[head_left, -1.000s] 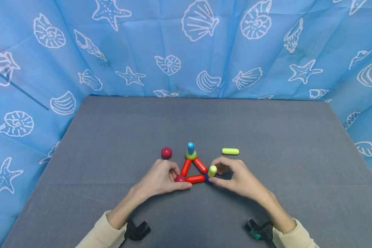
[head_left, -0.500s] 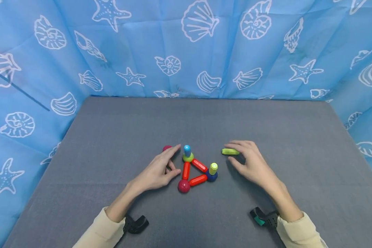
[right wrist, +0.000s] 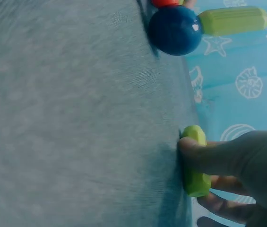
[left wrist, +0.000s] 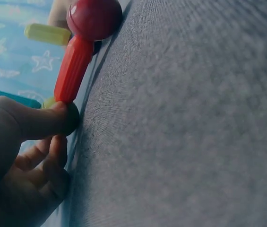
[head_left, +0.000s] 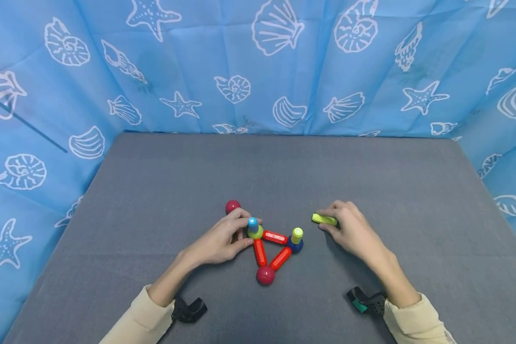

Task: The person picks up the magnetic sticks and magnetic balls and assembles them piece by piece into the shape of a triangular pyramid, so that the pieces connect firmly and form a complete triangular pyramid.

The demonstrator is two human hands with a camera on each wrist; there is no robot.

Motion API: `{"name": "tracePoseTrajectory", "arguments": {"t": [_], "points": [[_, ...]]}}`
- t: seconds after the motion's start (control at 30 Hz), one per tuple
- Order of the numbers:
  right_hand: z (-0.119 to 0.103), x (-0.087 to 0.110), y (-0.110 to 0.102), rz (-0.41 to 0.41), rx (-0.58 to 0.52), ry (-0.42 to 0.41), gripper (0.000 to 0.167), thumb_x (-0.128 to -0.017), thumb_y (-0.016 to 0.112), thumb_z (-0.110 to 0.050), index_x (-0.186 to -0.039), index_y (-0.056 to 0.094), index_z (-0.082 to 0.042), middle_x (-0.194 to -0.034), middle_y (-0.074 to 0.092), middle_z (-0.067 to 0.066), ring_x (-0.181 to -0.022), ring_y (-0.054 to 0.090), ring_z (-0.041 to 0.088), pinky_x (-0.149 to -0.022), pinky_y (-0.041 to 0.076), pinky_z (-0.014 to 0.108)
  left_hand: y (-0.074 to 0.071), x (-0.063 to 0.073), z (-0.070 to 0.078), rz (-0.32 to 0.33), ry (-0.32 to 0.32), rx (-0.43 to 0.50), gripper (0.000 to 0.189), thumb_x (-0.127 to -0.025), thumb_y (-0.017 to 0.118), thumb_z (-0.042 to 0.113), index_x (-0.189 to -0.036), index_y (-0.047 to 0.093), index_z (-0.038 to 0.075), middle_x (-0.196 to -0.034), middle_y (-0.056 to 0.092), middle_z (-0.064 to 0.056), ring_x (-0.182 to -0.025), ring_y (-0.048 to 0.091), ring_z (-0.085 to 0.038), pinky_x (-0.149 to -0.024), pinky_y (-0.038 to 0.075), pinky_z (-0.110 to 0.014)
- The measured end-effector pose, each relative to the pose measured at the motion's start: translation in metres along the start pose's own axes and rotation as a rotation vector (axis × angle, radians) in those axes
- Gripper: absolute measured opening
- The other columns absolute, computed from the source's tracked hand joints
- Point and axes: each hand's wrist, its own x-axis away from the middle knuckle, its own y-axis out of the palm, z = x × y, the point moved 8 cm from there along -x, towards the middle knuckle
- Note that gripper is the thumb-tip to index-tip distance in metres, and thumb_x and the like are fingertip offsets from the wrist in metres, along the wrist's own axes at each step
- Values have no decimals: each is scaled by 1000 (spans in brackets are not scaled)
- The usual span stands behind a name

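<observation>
A triangle of red rods lies on the table, joined by a green ball (head_left: 256, 234), a dark blue ball (head_left: 295, 244) and a red ball (head_left: 265, 275). From the green ball rises a blue rod (head_left: 252, 224); a yellow-green rod (head_left: 297, 234) stands on the dark blue one. My left hand (head_left: 219, 241) grips the green ball between thumb and fingers, with the thumb (left wrist: 48, 120) on its near side in the left wrist view. Further right, my right hand (head_left: 352, 229) pinches a loose yellow-green rod (right wrist: 197, 182), which appears to be at the table surface.
Behind my left hand sits a loose red ball (head_left: 232, 206), partly covered by the fingers. The grey table (head_left: 391, 186) ends at a blue shell-patterned curtain (head_left: 258, 67) at the back and sides. Black camera mounts (head_left: 191, 310) are on both wrists.
My left hand let go of the red ball and took the green one; the triangle has turned and shifted nearer. My right hand left the dark blue ball and took the loose yellow-green rod.
</observation>
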Motion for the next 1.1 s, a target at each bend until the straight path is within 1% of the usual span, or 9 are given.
{"name": "tracePoseTrajectory", "arguments": {"t": [0.1,0.23,0.47,0.53,0.6,0.7,0.77,0.97,1.1], "points": [[1,0,-1,23,-4,21,27,-86,80,-6,-112,77,0,-98,73,13,-87,60,28,-74,46,40,-1,1,1,9,3,-5,42,-90,78,10,-130,66,12,-116,60,0,-81,55,-9,-69,50,-19],[2,1,-7,113,-89,36,27,-90,76,-7,-117,74,1,-105,75,17,-95,69,33,-80,53,50,-1,0,2,36,9,-13,37,-85,83,11,-119,68,12,-105,66,2,-75,57,-9,-60,50,-19],[-9,3,-24,290,-191,-29,29,-91,73,-1,-120,70,4,-106,77,18,-96,75,31,-79,58,50,-3,-2,4,110,-26,-6,25,-78,89,21,-93,70,14,-79,66,6,-63,56,-4,-57,49,-18],[-14,4,-27,317,-224,-38,30,-90,74,0,-119,70,1,-105,77,15,-97,75,30,-83,60,37,-4,-2,4,126,-51,-6,25,-77,91,23,-87,69,14,-75,65,6,-60,55,-3,-56,49,-19],[-19,6,-29,327,-280,-48,31,-89,75,2,-119,70,0,-104,77,13,-97,75,19,-87,58,22,-4,-2,4,139,-77,-12,27,-76,91,24,-83,67,13,-72,65,5,-59,54,-3,-55,50,-19],[-30,7,-28,308,-385,-85,32,-88,75,4,-118,70,-1,-104,77,10,-97,71,3,-91,50,6,-5,-1,3,155,-93,-19,29,-76,92,24,-80,66,12,-70,64,4,-56,54,-2,-54,50,-19],[-37,8,-25,272,-441,-122,33,-87,75,6,-119,70,-1,-105,77,10,-99,68,-3,-93,52,10,-6,0,3,164,-93,-19,30,-75,92,24,-79,65,11,-69,64,4,-56,53,-2,-54,50,-19],[-53,10,-4,115,-484,-168,34,-87,77,2,-120,69,-4,-113,77,9,-103,75,17,-92,59,32,-7,0,3,170,-92,-9,30,-75,92,24,-79,65,11,-69,64,3,-55,54,-2,-54,50,-19],[-53,11,7,66,-469,-146,32,-89,76,0,-120,69,-4,-114,77,9,-103,76,21,-91,60,36,-6,-1,3,169,-89,-2,30,-75,92,24,-80,65,11,-70,65,3,-55,54,-2,-55,51,-19]]}}
